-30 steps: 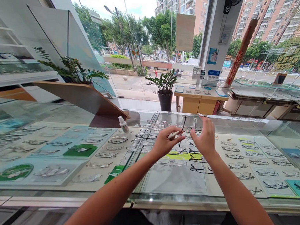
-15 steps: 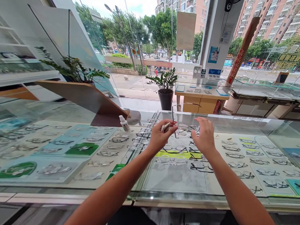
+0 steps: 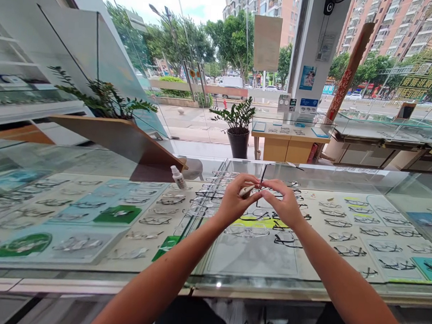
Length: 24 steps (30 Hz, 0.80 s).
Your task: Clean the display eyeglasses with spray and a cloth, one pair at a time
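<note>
Above the glass counter, my left hand (image 3: 236, 198) is closed around a pair of eyeglasses (image 3: 263, 172) turned on edge, one dark arm sticking up and a dark part showing below the fingers. A small whitish item (image 3: 246, 191), perhaps a folded cloth, is tucked in that same hand. My right hand (image 3: 285, 201) meets it from the other side, thumb and fingers pinched on the eyeglasses. Fingers hide most of the frame and lenses. Below my hands, several glasses (image 3: 247, 230) lie in rows, some over a yellow-green strip.
A small white spray bottle (image 3: 178, 177) stands on the counter to the left. The glass display counter (image 3: 250, 283) holds many eyeglasses on both sides. Beyond its far edge are a potted plant (image 3: 237, 139), a slanted wooden board (image 3: 120, 136) and a wooden cabinet (image 3: 288, 147).
My right hand has moved left and closed on the eyeglasses, where it was apart with fingers spread. My left hand has shifted slightly right, and the eyeglasses have turned.
</note>
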Motion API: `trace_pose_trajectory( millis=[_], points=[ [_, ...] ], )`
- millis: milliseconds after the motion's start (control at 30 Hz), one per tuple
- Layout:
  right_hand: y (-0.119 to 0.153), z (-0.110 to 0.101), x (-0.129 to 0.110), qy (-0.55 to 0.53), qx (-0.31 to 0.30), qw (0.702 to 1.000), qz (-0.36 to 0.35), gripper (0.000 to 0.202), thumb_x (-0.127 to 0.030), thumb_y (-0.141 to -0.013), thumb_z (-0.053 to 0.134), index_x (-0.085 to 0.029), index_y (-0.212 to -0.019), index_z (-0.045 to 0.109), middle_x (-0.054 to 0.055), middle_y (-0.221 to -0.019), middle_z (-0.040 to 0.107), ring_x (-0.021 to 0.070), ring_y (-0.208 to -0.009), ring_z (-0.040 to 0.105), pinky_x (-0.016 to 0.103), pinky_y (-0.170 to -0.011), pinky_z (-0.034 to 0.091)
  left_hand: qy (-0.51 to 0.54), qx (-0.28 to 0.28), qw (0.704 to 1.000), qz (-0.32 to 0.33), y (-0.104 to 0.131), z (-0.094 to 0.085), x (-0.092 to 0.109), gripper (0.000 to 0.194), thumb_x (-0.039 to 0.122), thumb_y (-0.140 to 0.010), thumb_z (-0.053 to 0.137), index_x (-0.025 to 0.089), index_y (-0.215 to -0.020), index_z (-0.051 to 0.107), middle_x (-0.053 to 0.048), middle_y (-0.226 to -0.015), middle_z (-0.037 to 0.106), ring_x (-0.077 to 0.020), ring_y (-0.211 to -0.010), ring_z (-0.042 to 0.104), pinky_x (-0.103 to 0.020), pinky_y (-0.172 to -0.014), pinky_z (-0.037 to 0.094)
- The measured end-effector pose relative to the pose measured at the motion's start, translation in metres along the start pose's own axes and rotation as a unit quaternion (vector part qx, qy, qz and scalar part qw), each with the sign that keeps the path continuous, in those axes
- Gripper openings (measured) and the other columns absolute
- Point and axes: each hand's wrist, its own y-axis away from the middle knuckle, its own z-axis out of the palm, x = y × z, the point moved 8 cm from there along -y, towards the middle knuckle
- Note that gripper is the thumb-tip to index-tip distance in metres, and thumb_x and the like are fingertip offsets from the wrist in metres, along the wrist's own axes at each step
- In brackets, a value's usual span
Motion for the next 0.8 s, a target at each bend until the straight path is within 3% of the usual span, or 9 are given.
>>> trace_pose_trajectory(
  millis=[100, 367, 633, 800],
  points=[
    [0.002, 0.002, 0.000, -0.003, 0.012, 1.000, -0.003, 0.022, -0.037, -0.090, 0.067, -0.025, -0.102, 0.082, 0.007, -0.110, 0.080, 0.0255, -0.111, 0.071, 0.047, -0.106, 0.053, 0.034, -0.001, 0.999, -0.039, 0.003, 0.002, -0.008, 0.033, 0.040, -0.083, 0.085, 0.021, -0.101, 0.064, -0.007, -0.109, 0.072, -0.0172, -0.093, 0.074, -0.027, -0.081, 0.058],
    [0.007, 0.002, 0.006, -0.004, 0.075, 0.997, 0.020, 0.016, -0.036, -0.086, 0.071, -0.023, -0.090, 0.081, 0.008, -0.099, 0.083, 0.0257, -0.099, 0.074, 0.043, -0.091, 0.057, 0.001, -0.025, 0.999, -0.038, 0.005, 0.005, -0.008, 0.039, 0.039, -0.079, 0.087, 0.022, -0.102, 0.060, -0.006, -0.108, 0.072, -0.0192, -0.094, 0.077, -0.026, -0.076, 0.057],
    [0.009, 0.003, 0.007, -0.013, 0.073, 0.997, 0.008, 0.015, -0.035, -0.084, 0.075, -0.024, -0.091, 0.083, 0.008, -0.101, 0.084, 0.0271, -0.101, 0.076, 0.047, -0.099, 0.058, -0.006, -0.055, 0.997, -0.051, 0.006, 0.006, -0.013, 0.050, 0.046, -0.076, 0.089, 0.023, -0.107, 0.058, -0.006, -0.104, 0.073, -0.0221, -0.094, 0.078, -0.025, -0.071, 0.056],
    [0.010, 0.004, 0.006, -0.005, 0.084, 0.996, -0.019, 0.014, -0.034, -0.087, 0.072, -0.026, -0.086, 0.083, 0.007, -0.095, 0.083, 0.0270, -0.099, 0.075, 0.046, -0.095, 0.058, -0.039, -0.095, 0.992, -0.070, 0.006, 0.011, -0.013, 0.047, 0.046, -0.079, 0.085, 0.023, -0.110, 0.059, -0.006, -0.107, 0.073, -0.0215, -0.094, 0.076, -0.028, -0.074, 0.054]
  ],
)
